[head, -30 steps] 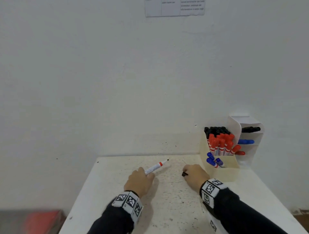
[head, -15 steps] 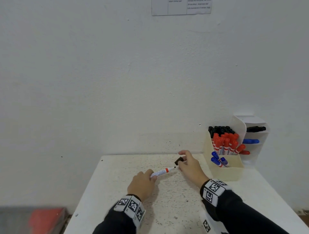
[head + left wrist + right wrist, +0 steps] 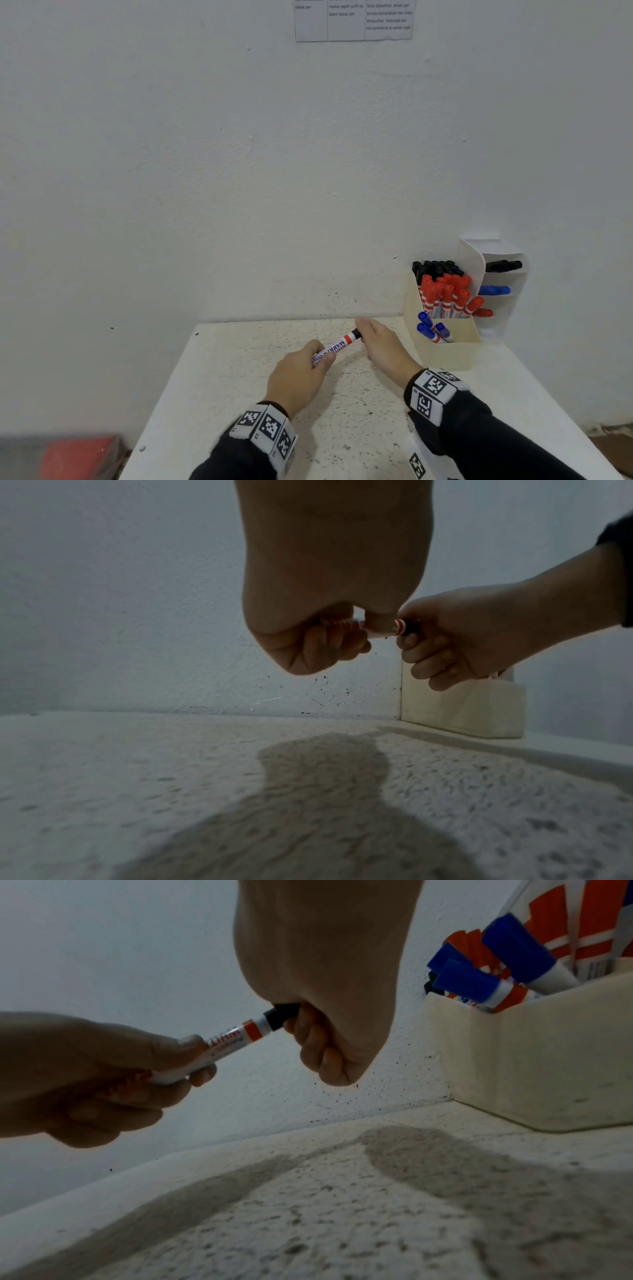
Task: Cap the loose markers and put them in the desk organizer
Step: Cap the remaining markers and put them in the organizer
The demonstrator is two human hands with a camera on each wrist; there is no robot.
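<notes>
A white whiteboard marker (image 3: 337,347) with a red band is held above the speckled table (image 3: 342,428). My left hand (image 3: 301,375) grips its rear barrel (image 3: 205,1056). My right hand (image 3: 383,346) holds the black cap (image 3: 282,1015), which sits on the marker's tip; the fingers (image 3: 424,653) curl around it. The cream desk organizer (image 3: 445,349) stands to the right against the wall, with black, red and blue capped markers (image 3: 443,291) in it.
Behind the organizer a white tiered holder (image 3: 503,274) has a black, a blue and a red marker lying on its shelves. The white wall closes the table's far edge. A printed sheet (image 3: 352,20) hangs on the wall. A red object (image 3: 78,455) lies low at left.
The right hand brought the black cap from the table up to the marker's tip and it now sits on it. The left hand tilted the marker toward the right hand.
</notes>
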